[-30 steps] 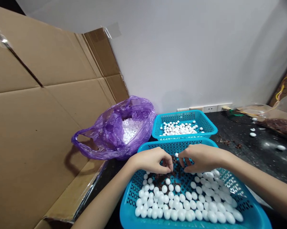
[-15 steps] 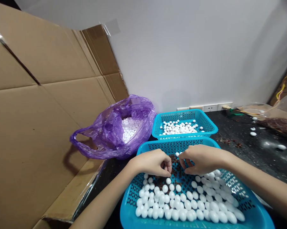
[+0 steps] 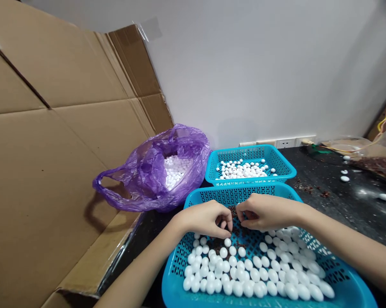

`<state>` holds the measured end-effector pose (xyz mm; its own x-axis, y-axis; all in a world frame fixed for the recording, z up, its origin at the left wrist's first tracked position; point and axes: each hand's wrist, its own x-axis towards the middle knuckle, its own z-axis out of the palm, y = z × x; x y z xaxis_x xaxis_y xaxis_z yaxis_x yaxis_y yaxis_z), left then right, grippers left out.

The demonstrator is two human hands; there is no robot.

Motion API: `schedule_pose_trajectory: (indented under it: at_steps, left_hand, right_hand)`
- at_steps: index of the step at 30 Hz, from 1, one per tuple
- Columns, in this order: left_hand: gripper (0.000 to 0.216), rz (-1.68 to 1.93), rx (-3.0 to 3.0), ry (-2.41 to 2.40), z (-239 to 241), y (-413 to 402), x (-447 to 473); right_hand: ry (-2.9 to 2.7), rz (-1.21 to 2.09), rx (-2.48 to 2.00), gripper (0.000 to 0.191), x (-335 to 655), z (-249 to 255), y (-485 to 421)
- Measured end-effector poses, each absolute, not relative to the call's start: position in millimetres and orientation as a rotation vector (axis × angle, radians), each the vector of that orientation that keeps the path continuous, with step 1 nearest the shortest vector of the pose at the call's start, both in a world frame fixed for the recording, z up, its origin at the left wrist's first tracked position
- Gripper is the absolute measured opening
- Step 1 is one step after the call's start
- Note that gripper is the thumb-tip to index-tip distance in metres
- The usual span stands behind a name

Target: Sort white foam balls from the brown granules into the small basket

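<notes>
Both my hands are inside the near blue basket [image 3: 176,273], over a patch of dark brown bits [image 3: 219,244] at its far end. My left hand [image 3: 207,218] is curled, its fingertips pinched together at the brown bits. My right hand [image 3: 263,211] is curled too, with thumb and fingers closed close to the left hand's fingertips. What either pinch holds is too small to make out. Many white balls [image 3: 260,273] fill the near half of this basket.
A second blue basket [image 3: 285,169] with small white balls stands behind. A purple plastic bag [image 3: 148,175] of white beads lies to its left. Flattened cardboard [image 3: 51,149] leans along the left. Loose white balls [image 3: 344,178] and brown debris lie on the dark table at right.
My hands have drawn slightly closer together over the brown bits. The small white ball seen at my right fingertips before no longer shows. The view shifted a little.
</notes>
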<state>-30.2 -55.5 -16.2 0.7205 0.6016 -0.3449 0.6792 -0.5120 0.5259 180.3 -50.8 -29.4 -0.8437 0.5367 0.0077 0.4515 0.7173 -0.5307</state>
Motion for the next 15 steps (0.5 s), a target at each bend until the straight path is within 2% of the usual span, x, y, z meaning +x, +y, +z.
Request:
schedule_pose_trajectory:
  at_steps: [6, 15]
  left_hand:
    - [0.012, -0.151, 2.25, 0.934, -18, -53, -34]
    - [0.002, 0.2, 2.201, 0.752, -7, -60, -31]
  right_hand:
    - [-2.724, 0.878, -0.738, 0.008, 180, -31, -49]
    - [-2.674, 1.401, -0.498, 0.005, 181, -31, -50]
